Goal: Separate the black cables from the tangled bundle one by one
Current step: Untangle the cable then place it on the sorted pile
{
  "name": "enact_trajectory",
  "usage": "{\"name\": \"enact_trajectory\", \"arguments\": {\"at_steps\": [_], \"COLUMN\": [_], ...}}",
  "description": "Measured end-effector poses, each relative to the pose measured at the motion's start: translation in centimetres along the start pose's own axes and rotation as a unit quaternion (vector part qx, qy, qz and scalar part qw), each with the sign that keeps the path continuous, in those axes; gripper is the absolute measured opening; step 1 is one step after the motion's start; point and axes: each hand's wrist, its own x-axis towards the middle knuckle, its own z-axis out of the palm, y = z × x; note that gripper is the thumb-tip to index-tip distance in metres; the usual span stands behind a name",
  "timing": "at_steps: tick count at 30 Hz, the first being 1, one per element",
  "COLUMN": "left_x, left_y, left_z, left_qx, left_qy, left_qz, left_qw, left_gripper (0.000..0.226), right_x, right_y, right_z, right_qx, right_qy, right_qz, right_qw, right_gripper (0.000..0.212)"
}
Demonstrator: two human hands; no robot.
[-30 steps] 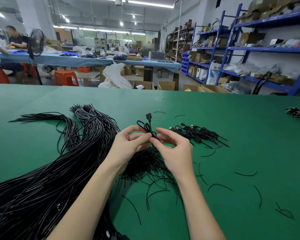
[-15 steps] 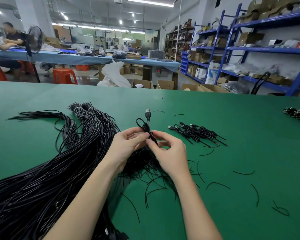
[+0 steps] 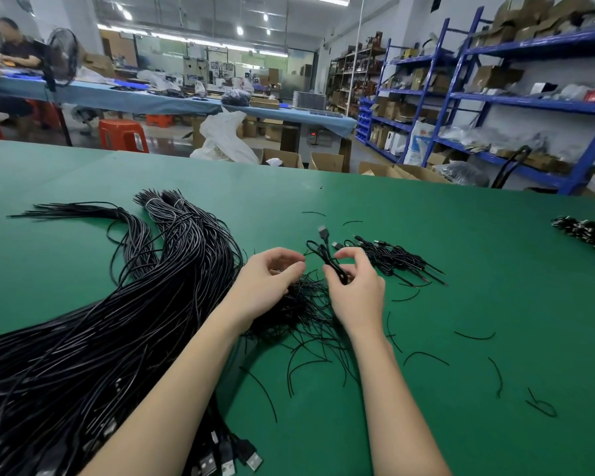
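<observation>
Cable (image 3: 327, 259), thin, black and rubbery, loops up from the right hand (image 3: 356, 292), pinched between thumb and curled fingers; its boxy plug tips upward. Left hand (image 3: 267, 285) hovers just beside, fingers loosely curled, holding nothing. Beneath both lies the wiry tangle (image 3: 299, 310) on smooth green table (image 3: 461, 269).
</observation>
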Motion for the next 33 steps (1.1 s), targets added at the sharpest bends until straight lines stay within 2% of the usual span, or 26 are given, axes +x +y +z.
{"name": "enact_trajectory", "arguments": {"at_steps": [5,7,9,10,12,15,19,21,26,33], "left_x": [0.2,0.2,0.3,0.2,0.2,0.2,0.1,0.1,0.1,-0.1], "left_y": [0.0,0.0,-0.1,-0.1,-0.1,-0.2,-0.3,-0.4,-0.4,-0.3], "left_z": [-0.2,-0.2,-0.2,-0.1,-0.1,0.0,0.0,0.0,0.2,0.3], "left_qx": [-0.015,-0.015,-0.016,-0.016,-0.017,-0.014,-0.007,-0.006,-0.001,0.007], "left_qy": [-0.019,-0.030,-0.036,-0.037,-0.038,-0.045,-0.053,-0.055,-0.062,-0.069], "left_qz": [-0.004,-0.006,-0.010,-0.011,-0.013,-0.016,-0.018,-0.019,-0.021,-0.030], "left_qw": [1.000,0.999,0.999,0.999,0.999,0.999,0.998,0.998,0.998,0.997], "left_gripper": [0.009,0.009,0.010,0.010,0.010,0.010,0.009,0.009,0.010,0.012], "right_x": [5.4,7.2,8.3,8.4,8.2,7.4,7.4,7.9,8.6,9.3], "right_y": [0.5,1.1,1.8,2.1,2.4,2.7,2.7,2.5,2.8,2.8], "right_z": [0.5,0.9,1.4,1.6,2.0,2.4,2.6,2.5,2.2,2.7], "right_qx": [-0.092,-0.150,-0.209,-0.236,-0.272,-0.304,-0.370,-0.385,-0.414,-0.407], "right_qy": [0.023,-0.031,-0.094,-0.100,-0.074,-0.051,-0.136,-0.162,-0.198,-0.181], "right_qz": [0.051,0.074,0.095,0.099,0.082,0.034,0.028,0.039,0.052,0.076], "right_qw": [0.994,0.985,0.969,0.962,0.956,0.951,0.919,0.908,0.887,0.892], "right_gripper": [0.017,0.020,0.034,0.039,0.039,0.028,0.042,0.048,0.049,0.056]}}
